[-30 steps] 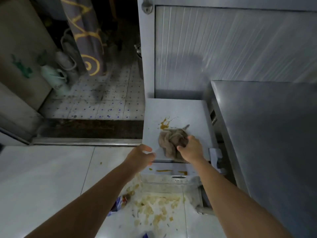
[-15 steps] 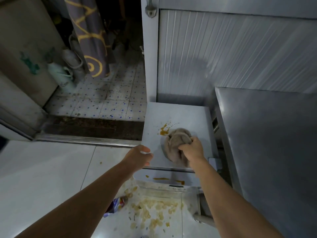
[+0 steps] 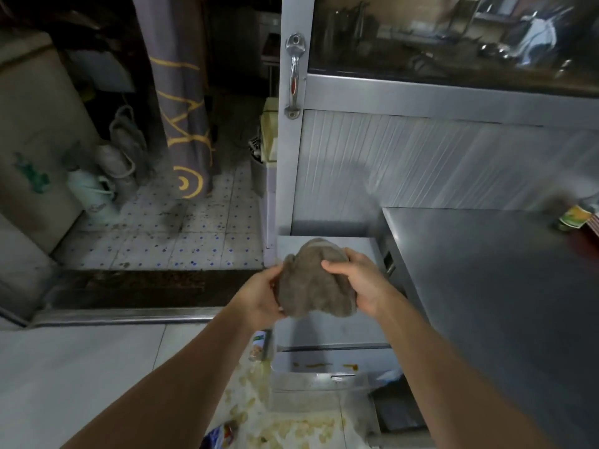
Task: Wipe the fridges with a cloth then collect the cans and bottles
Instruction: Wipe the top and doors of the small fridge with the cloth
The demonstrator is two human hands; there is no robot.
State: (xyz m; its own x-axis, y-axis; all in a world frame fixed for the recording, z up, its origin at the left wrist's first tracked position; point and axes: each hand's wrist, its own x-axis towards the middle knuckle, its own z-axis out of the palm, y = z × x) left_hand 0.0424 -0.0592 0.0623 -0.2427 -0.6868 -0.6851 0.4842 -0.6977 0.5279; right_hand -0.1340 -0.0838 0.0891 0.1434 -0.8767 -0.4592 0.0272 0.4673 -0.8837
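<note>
A person holds a bunched grey-brown cloth in both hands above the flat white top of a small fridge, at about the centre of the head view. The left hand cups the cloth from its 9 o'clock side, fingers curled under the bundle; the right hand grips it from 3 o'clock, thumb laid over the top fold. The cloth is clear of the surface, not pressed on it.

Orange-brown drips mark the fridge's front face at 6 o'clock of the cloth. Below them, pale food scraps lie scattered on the tiled floor, with a crumpled wrapper at 7 o'clock. A steel counter stands at 3 o'clock, touching or just beside the fridge, and a yellow-labelled can sits near its far edge at 2 o'clock. A metal door handle shows at 12 o'clock.

The step in hand appears to be refolding the cloth between wipes. It would be done well by turning a clean face outward before returning to the fridge, so residue is lifted and not smeared; then working the top to its edges and moving down to the front drips. The can awaits collection once wiping ends.
</note>
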